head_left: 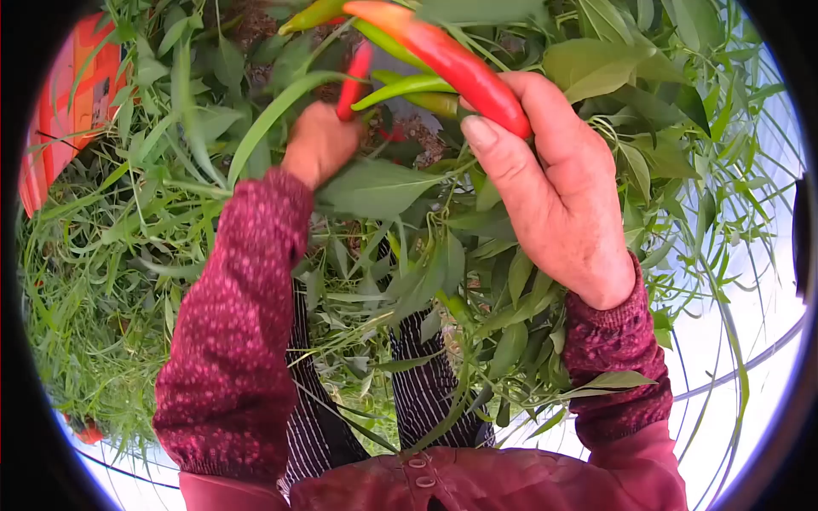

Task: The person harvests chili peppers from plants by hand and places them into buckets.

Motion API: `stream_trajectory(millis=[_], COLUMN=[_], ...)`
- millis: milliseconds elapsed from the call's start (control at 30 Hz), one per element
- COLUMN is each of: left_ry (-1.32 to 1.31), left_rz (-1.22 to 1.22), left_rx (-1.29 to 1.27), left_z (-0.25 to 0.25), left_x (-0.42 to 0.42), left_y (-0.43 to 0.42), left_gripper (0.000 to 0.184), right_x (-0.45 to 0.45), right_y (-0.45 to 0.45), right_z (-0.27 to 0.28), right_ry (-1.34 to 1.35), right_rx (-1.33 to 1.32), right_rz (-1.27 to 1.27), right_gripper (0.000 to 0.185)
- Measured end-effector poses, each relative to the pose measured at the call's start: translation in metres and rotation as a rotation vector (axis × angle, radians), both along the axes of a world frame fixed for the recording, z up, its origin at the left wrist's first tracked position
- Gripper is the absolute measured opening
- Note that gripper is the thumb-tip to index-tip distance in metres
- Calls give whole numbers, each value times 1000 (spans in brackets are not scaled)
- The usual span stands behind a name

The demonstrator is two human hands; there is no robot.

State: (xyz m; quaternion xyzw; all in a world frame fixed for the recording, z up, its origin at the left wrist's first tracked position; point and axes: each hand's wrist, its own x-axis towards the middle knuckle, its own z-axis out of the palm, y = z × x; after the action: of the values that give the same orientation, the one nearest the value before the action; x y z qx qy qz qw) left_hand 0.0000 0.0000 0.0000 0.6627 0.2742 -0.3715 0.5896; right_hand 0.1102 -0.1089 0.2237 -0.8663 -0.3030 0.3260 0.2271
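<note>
My right hand is closed around a large chili pepper, red with an orange tip, with the thumb in front and some fingers hidden behind it. Slim green chili peppers lie beside and behind that pepper; whether they are in the hand or hang on the plant, I cannot tell. Lower down and to the left, my left hand is closed and slightly blurred, with a smaller red chili pepper sticking up from its fingers. Broad pepper leaves surround both hands.
Dense pepper plants and long grass fill the left and middle. An orange-red slatted crate stands at the upper left. White sheeting covers the ground at right, with a dark thin hose across it. My striped trouser legs are among the plants.
</note>
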Motion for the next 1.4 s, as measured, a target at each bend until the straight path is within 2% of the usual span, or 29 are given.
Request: stream_trajectory(millis=[33, 67, 100, 133, 167, 233, 267, 367, 667, 967, 1400], left_ry=[-28, -35, -19, -38, -42, -46, -110, -110, -120, -126, -107], left_rz=[-93, -104, -242, -364, -368, -417, -415, -402, -63, 274, 454], left_rx=[121, 129, 232, 412, 437, 246, 210, 166, 127, 14, -103], left_z=[15, 10, 5, 5, 2, 18, -2, -9, -22, -20, -14], left_x=[-5, -13, -25, -22, -16, 14, 19, 38, 61, 48, 34], left_y=[-1, -9, -46, -42, -35, -23, -28, -35, -61, -74, -79], left_gripper=[34, 34, 35, 36, 36, 38, 38, 37, 35, 33, 30], right_x=[-1, -4, 1, 0, 0, -2, -3, -4, 4, -8, -11], right_y=[3, 5, -7, -4, -3, -4, -5, -8, -14, -7, -13], right_z=[0, 0, 7, 3, 0, 0, -2, -3, -2, 1, -4], right_ry=[-26, -49, -11, -10, -11, -11, -17, -12, 71, 120, 151], right_rx=[4, 6, -30, -9, -1, -10, 2, 18, 73, 25, 51], right_rz=[32, 62, 42, 50, 60, 81, 96, 94, 42, 51, -7], right_gripper=[25, 25, 25, 25, 26, 31, 31, 31, 32, 34, 35])
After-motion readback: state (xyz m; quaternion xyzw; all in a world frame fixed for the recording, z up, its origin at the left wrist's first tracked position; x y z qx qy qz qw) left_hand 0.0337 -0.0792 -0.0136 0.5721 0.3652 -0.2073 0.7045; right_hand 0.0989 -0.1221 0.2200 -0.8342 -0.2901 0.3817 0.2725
